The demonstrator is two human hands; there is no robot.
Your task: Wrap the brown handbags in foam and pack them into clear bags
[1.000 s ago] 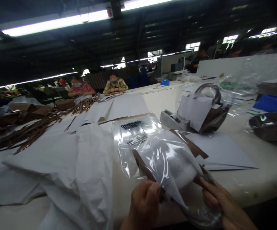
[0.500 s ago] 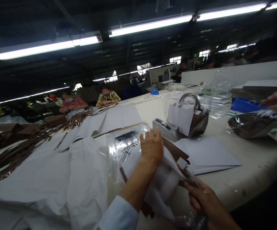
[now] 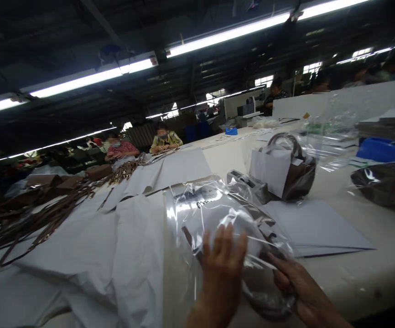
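Note:
A clear plastic bag (image 3: 184, 205) with dark lettering lies in front of me. Inside it shows a brown handbag (image 3: 262, 282), partly covered by white paper. My left hand (image 3: 222, 264) rests on the plastic with its fingers spread. At the right side, my right hand (image 3: 296, 284) grips the plastic-wrapped handbag, thumb on top; its other fingers are partly hidden. Just beyond the package stands a grey tape dispenser (image 3: 252, 184). Beside that is another brown handbag (image 3: 300, 177) with white paper on its front and loop handles upright.
White sheets (image 3: 320, 225) are stacked at right, near a wrapped dark bag (image 3: 385, 182) and a blue tape dispenser (image 3: 385, 150). White cloth-like sheeting (image 3: 91, 246) covers the left side, with brown straps (image 3: 50, 218) beyond. Two people sit across the table.
The clear plastic now covers the handbag and paper. My left hand has drawn back toward me over it. My right hand still grips the right side. The co-worker's hands at right have left view.

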